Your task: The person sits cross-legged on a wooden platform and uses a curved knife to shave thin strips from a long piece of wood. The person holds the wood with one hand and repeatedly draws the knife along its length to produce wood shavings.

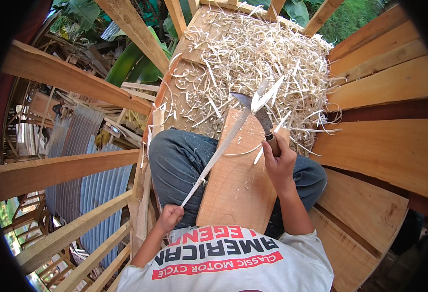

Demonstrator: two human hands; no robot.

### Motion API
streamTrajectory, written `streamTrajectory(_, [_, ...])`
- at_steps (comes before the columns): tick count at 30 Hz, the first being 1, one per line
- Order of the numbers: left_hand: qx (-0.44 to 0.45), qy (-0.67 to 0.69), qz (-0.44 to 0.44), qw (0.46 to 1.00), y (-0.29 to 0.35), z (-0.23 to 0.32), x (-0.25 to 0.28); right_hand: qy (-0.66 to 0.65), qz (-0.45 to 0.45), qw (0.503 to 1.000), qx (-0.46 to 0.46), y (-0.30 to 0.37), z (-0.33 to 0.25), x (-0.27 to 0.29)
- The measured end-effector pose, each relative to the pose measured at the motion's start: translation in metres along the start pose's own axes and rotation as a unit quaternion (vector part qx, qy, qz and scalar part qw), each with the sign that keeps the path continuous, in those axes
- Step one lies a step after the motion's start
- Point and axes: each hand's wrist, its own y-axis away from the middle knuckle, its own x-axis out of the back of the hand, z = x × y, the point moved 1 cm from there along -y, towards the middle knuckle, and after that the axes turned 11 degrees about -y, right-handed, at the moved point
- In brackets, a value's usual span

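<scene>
My left hand (171, 216), low beside my left knee, is closed on the near end of a long pale strip of wood or bamboo (217, 153). The strip slants up and away to the right, crossing a wooden board (238, 194) that lies across my lap. In my right hand (280, 163) is a knife (264, 120) with a brown wooden handle and a dark blade that curves to the left. Its blade meets the strip near the strip's far end, above the board's far edge. A pale shaving curls up at that spot, and thinner slivers lie by the handle.
A thick heap of curled shavings (267, 53) covers the wooden floor beyond the board. Slatted timber railing (77, 168) runs along my left, with corrugated metal sheets (104, 194) below it. Wide planks (374, 146) line the right side. Green leaves (138, 63) show past the railing.
</scene>
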Motion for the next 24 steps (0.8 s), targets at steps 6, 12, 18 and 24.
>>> streamTrajectory(6, [-0.001,-0.004,0.018,1.000,0.001,-0.005,0.000,-0.169,-0.195,0.937,-0.234,-0.004,-0.004,0.007])
streamTrajectory(12, [0.005,-0.018,0.026,0.999,0.001,-0.002,-0.002,-0.247,-0.152,0.908,-0.303,-0.021,-0.012,0.024])
streamTrajectory(18, [0.006,-0.025,0.039,0.999,0.003,-0.003,-0.002,-0.251,-0.214,0.900,-0.285,-0.015,-0.012,0.010])
streamTrajectory(24, [-0.011,-0.022,0.038,0.999,0.002,-0.006,-0.001,-0.255,-0.311,0.855,-0.327,-0.015,-0.017,0.009])
